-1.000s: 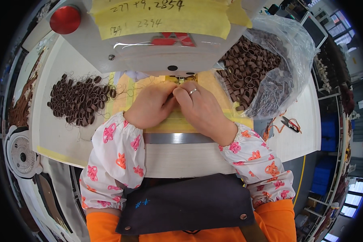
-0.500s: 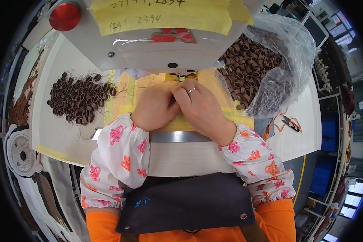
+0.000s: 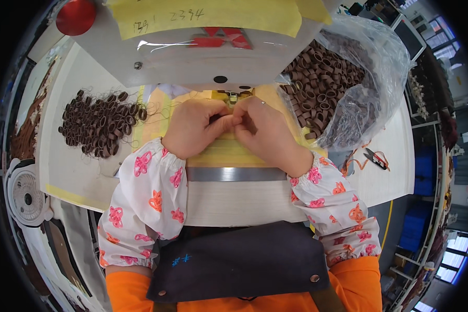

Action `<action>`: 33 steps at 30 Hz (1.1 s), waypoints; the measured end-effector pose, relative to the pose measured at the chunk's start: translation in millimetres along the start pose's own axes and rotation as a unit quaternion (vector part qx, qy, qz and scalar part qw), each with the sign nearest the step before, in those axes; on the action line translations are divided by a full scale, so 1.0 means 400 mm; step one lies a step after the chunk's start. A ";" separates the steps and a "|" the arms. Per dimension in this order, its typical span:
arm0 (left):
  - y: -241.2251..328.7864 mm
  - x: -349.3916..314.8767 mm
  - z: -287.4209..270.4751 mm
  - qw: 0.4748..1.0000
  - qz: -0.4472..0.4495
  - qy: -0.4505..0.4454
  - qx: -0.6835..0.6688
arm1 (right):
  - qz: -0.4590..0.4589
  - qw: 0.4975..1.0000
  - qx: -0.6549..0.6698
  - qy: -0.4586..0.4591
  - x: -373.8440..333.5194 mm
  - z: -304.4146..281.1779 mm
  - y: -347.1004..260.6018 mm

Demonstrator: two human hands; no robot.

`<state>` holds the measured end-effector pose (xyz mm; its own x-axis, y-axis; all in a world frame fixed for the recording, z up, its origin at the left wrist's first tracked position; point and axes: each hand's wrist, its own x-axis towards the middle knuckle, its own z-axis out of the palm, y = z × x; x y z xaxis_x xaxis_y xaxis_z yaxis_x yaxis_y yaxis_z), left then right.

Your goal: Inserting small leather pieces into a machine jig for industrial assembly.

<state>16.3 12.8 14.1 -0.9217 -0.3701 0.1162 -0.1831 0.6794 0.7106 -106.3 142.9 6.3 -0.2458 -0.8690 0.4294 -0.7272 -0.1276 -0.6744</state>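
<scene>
bulging plastic bag (image 3: 369, 78) holds brown loops (image 3: 322, 67).

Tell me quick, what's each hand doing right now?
Left hand: fingers curled shut, pinching something small under the sewing machine; what it is cannot be told.
Right hand: the same, fingertips meeting the left's.

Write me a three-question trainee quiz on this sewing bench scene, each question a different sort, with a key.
1. True or false: the loose pile of brown loops lies on the person's left.
2. The clear plastic bag holds: A) scissors B) brown loops C) thread spools
3. Fill in: the left hand and right hand meet just under the machine's ____.

Key: 1 true; 2 B; 3 needle
</scene>
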 end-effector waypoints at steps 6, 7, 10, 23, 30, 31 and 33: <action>-0.012 0.003 0.021 0.994 0.009 0.107 0.003 | 0.099 0.992 0.056 0.046 0.018 -0.003 0.011; -0.013 0.004 0.023 0.994 -0.005 0.113 0.004 | 0.099 0.992 0.049 0.054 0.020 -0.001 0.013; -0.007 0.011 0.034 0.991 -0.036 0.128 0.017 | 0.090 0.993 0.028 0.076 0.027 0.003 0.020; -0.034 0.028 0.044 0.984 -0.080 0.158 0.007 | 0.043 0.991 -0.044 0.117 0.046 0.003 0.032; -0.045 0.033 0.050 0.983 -0.060 0.173 0.011 | 0.035 0.993 -0.044 0.105 0.052 0.001 0.040; -0.041 0.034 0.046 0.985 -0.064 0.161 0.009 | 0.035 0.993 -0.046 0.103 0.053 -0.001 0.040; -0.031 0.037 0.034 0.988 -0.070 0.136 0.006 | 0.035 0.993 -0.051 0.100 0.053 -0.004 0.039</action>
<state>0.4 7.6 -2.6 -0.7612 -0.6168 0.2002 -0.3085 0.6160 0.7248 -124.2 123.2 5.9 -0.4138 -0.7601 0.5010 -0.7620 -0.0119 -0.6474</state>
